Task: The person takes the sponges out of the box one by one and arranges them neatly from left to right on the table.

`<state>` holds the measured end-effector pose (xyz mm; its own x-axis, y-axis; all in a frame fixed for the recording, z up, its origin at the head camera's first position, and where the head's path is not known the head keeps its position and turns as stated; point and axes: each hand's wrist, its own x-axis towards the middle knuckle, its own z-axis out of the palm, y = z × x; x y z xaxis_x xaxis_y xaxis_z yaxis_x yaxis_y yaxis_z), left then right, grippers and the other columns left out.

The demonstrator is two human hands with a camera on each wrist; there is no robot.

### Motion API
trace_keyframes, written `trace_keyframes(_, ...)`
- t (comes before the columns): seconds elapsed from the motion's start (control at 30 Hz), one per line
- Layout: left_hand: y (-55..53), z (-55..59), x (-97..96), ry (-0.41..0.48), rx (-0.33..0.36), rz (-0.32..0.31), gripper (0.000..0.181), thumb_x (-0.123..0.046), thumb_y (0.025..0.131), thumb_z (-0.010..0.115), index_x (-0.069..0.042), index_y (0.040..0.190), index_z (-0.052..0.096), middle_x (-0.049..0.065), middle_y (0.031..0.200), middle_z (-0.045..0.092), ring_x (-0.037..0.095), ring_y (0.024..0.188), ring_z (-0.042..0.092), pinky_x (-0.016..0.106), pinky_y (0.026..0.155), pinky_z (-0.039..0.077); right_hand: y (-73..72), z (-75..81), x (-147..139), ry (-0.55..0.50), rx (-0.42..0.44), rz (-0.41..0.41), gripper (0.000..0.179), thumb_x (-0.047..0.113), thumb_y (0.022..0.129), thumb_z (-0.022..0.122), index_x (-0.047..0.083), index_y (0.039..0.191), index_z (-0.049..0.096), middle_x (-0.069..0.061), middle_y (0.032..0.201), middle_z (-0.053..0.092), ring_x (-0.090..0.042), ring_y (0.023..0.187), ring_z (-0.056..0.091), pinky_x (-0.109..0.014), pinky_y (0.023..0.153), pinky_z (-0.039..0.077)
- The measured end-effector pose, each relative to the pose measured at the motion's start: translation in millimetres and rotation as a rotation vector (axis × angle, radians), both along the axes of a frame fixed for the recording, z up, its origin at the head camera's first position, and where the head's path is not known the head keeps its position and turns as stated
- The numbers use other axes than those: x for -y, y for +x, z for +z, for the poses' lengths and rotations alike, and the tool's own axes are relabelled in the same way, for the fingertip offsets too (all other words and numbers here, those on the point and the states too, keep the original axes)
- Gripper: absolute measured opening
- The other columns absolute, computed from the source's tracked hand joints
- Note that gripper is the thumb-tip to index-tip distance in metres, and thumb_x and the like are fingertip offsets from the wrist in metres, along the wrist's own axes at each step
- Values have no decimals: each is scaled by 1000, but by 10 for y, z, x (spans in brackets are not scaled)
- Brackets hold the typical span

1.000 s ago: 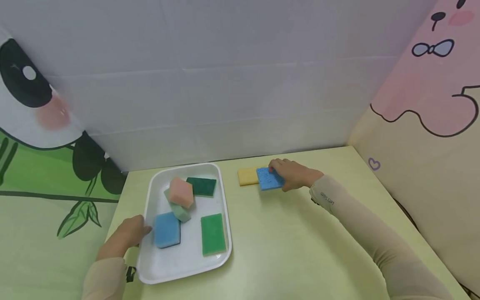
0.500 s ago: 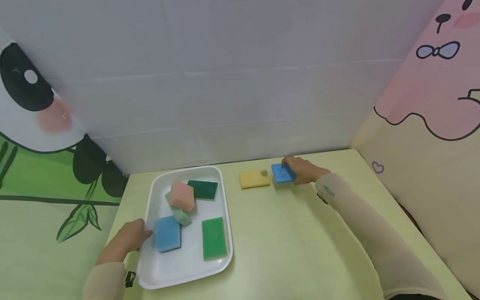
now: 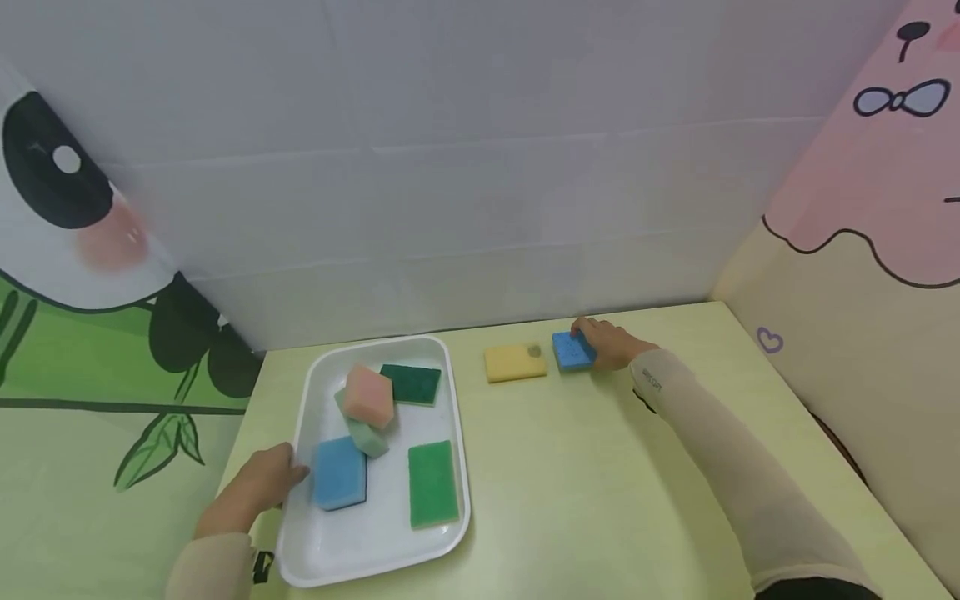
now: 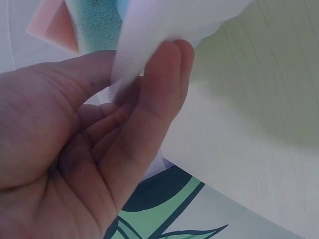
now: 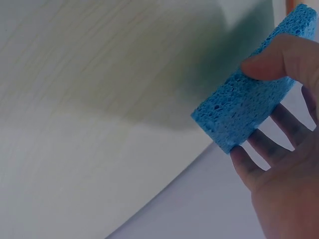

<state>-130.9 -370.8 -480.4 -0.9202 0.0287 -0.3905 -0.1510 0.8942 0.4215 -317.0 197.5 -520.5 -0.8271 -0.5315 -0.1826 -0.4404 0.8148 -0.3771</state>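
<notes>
In the head view my left hand [image 3: 262,483] pinches the left rim of a white tray [image 3: 375,554], thumb inside and fingers outside. The left wrist view shows the rim between thumb and fingers. My right hand [image 3: 609,343] holds a blue sponge [image 3: 572,352] at the back of the table. In the right wrist view its thumb lies on one face of the porous sponge [image 5: 254,99] and the fingers on the other. Just left of it lies a yellow sponge [image 3: 516,362] with a dark spot at one corner.
Inside the tray are a pink sponge block [image 3: 368,397] leaning on a pale green one [image 3: 367,438], a dark green scouring sponge [image 3: 412,384], a thicker blue sponge [image 3: 340,473] and a bright green one [image 3: 433,485]. A wall [image 3: 465,208] rises behind the table.
The right hand has carried the blue sponge rightward, off the yellow one, and lowered it beside it. The yellow sponge now shows whole. My left hand stays on the tray.
</notes>
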Motion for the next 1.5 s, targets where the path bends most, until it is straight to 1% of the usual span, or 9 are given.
trace_keyframes(0.17,29,8,12,-12,5,0,19,-6,95,59,12,96,51,21,86,63,30,75,66,42,61,58,25,-54,29,-6,20,-11,68,-4,80,75,10,137,39,-19,135,48,-38,124,46,-57,100,40)
trace_keyframes(0.23,46,14,21,-17,5,0,19,-6,96,59,11,95,51,20,85,63,29,74,66,41,61,58,36,-66,50,-5,16,-8,68,-5,80,75,10,136,39,-19,136,48,-39,125,45,-57,100,40)
trace_keyframes(0.5,123,33,63,-37,3,-10,21,-8,96,60,11,96,50,17,84,63,27,72,65,41,60,57,96,-96,154,14,45,-24,69,-5,80,73,12,137,39,-17,137,46,-35,125,45,-53,100,41)
trace_keyframes(0.77,121,16,63,-35,5,-1,22,-8,97,60,12,100,51,18,86,63,26,71,64,41,59,56,88,-156,166,16,45,-29,69,-6,79,71,14,136,40,-15,138,46,-33,123,44,-52,98,41)
trace_keyframes(1.0,106,22,54,-42,15,5,21,-8,97,59,12,100,51,17,86,63,25,71,63,41,60,56,83,-216,140,9,12,1,68,-4,77,71,13,136,41,-16,141,45,-35,126,44,-55,101,39)
trace_keyframes(1.1,113,23,47,-32,13,1,22,-8,97,59,12,100,51,19,87,63,26,73,64,42,61,57,116,-169,133,19,0,14,69,-1,77,73,13,136,40,-17,142,44,-36,128,42,-56,102,38)
trace_keyframes(1.3,117,29,52,-28,14,-5,22,-8,97,59,12,99,51,20,87,63,27,74,65,42,61,57,165,26,155,43,-55,58,73,7,79,83,6,140,43,-19,143,44,-43,133,39,-61,106,34)
trace_keyframes(1.4,112,37,52,-32,10,-5,21,-8,96,59,12,99,51,20,87,63,27,73,65,41,61,57,182,106,152,78,-71,52,75,11,80,82,4,144,43,-20,144,44,-42,134,39,-61,107,34)
trace_keyframes(1.5,114,36,50,-30,8,-12,22,-8,96,59,12,98,50,21,87,63,28,74,65,42,61,57,206,171,149,101,-62,44,75,15,83,81,3,146,42,-21,145,44,-41,134,40,-60,107,35)
